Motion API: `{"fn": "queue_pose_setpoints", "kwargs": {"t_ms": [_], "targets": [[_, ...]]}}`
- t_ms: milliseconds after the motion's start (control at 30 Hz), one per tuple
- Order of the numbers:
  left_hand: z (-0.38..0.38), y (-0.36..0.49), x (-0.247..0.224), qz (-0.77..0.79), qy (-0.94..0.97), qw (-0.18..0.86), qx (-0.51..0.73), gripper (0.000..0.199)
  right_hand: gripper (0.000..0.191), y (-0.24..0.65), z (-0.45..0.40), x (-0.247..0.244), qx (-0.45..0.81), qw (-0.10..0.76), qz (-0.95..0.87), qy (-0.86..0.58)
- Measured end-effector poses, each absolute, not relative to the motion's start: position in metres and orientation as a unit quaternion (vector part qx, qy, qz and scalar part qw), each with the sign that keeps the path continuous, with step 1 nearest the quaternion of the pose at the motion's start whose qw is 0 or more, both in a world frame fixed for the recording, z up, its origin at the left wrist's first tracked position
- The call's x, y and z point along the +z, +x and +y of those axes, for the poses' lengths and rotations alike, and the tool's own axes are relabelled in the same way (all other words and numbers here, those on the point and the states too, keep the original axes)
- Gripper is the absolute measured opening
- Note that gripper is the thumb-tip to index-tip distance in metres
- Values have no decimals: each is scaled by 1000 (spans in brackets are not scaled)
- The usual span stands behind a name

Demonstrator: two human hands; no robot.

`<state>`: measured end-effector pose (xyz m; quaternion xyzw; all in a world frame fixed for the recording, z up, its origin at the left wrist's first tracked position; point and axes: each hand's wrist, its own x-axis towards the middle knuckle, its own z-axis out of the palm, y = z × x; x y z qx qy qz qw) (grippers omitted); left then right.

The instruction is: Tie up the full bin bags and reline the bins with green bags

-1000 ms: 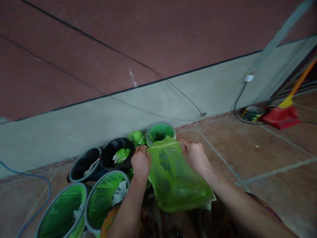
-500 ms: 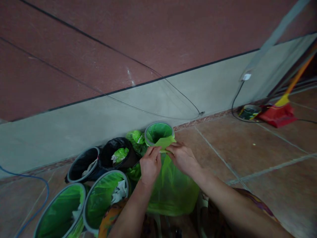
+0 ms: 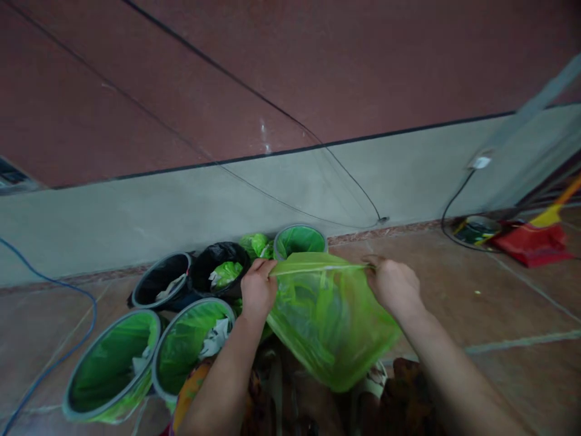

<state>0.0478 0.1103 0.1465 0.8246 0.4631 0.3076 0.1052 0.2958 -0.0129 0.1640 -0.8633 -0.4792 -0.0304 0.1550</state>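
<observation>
Against the wall (image 3: pixel 181 206), beside a cluster of lined bins (image 3: pixel 113 357), a green plastic bag (image 3: pixel 329 315) hangs stretched between left hand (image 3: pixel 258 289) and right hand (image 3: pixel 393 283), each pinching its rim, apparently to spread the mouth.

Thin glossy translucent plastic bag (image 3: pixel 329 315)

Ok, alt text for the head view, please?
Two hands, left hand and right hand, stretch the mouth of a green bag open between them. Lined bins stand on the tiled floor by a wall.
</observation>
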Motion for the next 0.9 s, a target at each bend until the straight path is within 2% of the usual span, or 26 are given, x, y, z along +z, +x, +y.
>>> {"fn": "queue_pose_setpoints", "kwargs": {"t_ms": [167, 200, 333, 467, 667, 833, 900], "targets": [[99, 65, 142, 420, 844, 152, 296, 44, 67, 253, -4, 155, -58, 177, -612, -768], [95, 69, 141, 410, 848, 164, 293, 43, 67, 245, -1, 154, -55, 178, -636, -749], [87, 77, 139, 386, 853, 187, 297, 41, 39, 232, 8, 156, -20, 163, -654, -739], [97, 65, 144, 419, 843, 157, 298, 31, 43, 257, 5, 163, -27, 177, -582, -794], [116, 37, 156, 525, 794, 108, 288, 27, 38, 310, -14, 167, -62, 177, -465, -865], [109, 23, 166, 533, 784, 197, 249, 24, 42, 271, -33, 178, -144, 265, -487, -820], [101, 20, 173, 520, 789, 235, 227, 25, 36, 233, -28, 172, -56, 276, -597, -751]]}}
